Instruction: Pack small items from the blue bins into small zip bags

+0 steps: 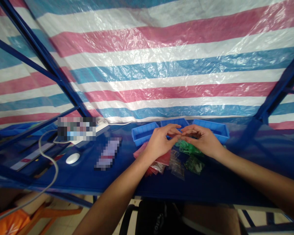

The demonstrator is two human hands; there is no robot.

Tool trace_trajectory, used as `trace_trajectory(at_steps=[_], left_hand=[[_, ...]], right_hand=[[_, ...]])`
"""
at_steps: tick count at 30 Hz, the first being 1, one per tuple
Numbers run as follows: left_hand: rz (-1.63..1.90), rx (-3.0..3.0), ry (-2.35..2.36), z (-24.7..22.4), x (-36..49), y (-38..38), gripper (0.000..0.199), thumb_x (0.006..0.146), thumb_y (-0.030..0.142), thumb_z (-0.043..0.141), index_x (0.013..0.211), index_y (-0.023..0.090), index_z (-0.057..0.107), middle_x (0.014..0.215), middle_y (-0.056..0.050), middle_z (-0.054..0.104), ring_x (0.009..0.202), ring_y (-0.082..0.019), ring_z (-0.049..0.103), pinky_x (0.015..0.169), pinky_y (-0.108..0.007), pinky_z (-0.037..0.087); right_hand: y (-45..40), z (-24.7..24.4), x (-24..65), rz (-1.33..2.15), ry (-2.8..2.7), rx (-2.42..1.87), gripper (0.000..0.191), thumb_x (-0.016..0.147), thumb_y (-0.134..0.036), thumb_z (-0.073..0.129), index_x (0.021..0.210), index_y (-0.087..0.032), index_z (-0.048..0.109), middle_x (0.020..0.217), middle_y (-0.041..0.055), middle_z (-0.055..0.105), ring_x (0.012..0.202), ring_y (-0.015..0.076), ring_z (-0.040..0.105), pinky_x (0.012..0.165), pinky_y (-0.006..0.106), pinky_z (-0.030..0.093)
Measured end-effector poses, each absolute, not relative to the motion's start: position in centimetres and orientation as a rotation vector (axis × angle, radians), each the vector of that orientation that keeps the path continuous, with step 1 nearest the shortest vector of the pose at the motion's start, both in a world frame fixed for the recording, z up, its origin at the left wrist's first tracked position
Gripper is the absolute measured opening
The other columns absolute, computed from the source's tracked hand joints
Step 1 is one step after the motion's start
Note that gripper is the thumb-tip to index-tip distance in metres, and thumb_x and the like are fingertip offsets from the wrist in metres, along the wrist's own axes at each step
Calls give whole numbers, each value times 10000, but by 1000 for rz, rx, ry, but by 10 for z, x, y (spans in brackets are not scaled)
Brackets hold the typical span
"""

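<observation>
My left hand (pixel 161 139) and my right hand (pixel 203 139) meet at the fingertips over the blue table, both pinched around something too small to make out. Beneath my left hand lie red packets (pixel 164 158). Clear plastic bags (pixel 176 165) rest between the hands, nearer the table's front. Green pieces in clear plastic (pixel 189 148) sit under my right hand, and another bag with pale green pieces (pixel 194 164) is just in front of them.
Behind the hands stand a left blue bin (pixel 144 133), a middle blue bin (pixel 175 122) and a right blue bin (pixel 217 130). A white mouse (pixel 73 158), a blurred purple object (pixel 110 152) and a cable (pixel 54 163) are at the left. A striped sheet hangs behind.
</observation>
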State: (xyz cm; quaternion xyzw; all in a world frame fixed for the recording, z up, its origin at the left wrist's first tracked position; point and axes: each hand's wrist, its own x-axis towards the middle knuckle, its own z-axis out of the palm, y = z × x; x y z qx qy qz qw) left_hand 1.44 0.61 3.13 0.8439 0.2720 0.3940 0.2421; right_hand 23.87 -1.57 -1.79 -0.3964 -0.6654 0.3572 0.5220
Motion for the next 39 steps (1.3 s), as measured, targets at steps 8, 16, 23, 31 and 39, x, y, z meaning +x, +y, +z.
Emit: trace_trajectory(at_steps=[8, 16, 23, 31, 39], left_hand=[[1137, 2326, 738, 33, 14, 7, 279, 1011, 208, 648, 1284, 203, 704, 1100, -54, 833, 999, -203, 802, 958, -342, 619], [1134, 2272, 692, 31, 14, 7, 407, 970, 247, 724, 1367, 192, 653, 1115, -69, 811, 936, -180, 790, 938, -331, 640], [1068, 2233, 693, 25, 15, 10, 505, 934, 214, 750, 1422, 203, 620, 1050, -56, 798, 918, -180, 791, 901, -312, 650], [1107, 2137, 695, 23, 15, 11, 540, 944, 224, 753, 1458, 217, 588, 1015, -47, 797, 909, -186, 788, 896, -322, 645], [1168, 2098, 730, 21, 16, 13, 432, 964, 261, 738, 1379, 207, 630, 1052, -61, 805, 964, -184, 779, 910, -311, 624]], right_hand=[[-20, -16, 233, 829, -1651, -952, 343, 908, -492, 812, 1160, -273, 735, 1158, 75, 824, 1073, 296, 789, 1001, 487, 623], [-18, -17, 236, 835, -1558, -939, 368, 886, -570, 818, 1087, -267, 757, 1038, 77, 837, 955, 292, 797, 918, 480, 648], [-17, -17, 237, 872, -1457, -888, 383, 843, -571, 861, 1074, -283, 756, 934, 49, 825, 824, 256, 786, 824, 437, 664], [-21, -13, 232, 952, -1427, -827, 318, 844, -496, 880, 1073, -308, 766, 993, 38, 833, 872, 267, 797, 884, 464, 660], [-21, -11, 231, 971, -1393, -834, 348, 866, -502, 863, 1081, -279, 705, 971, 40, 827, 855, 246, 795, 857, 430, 664]])
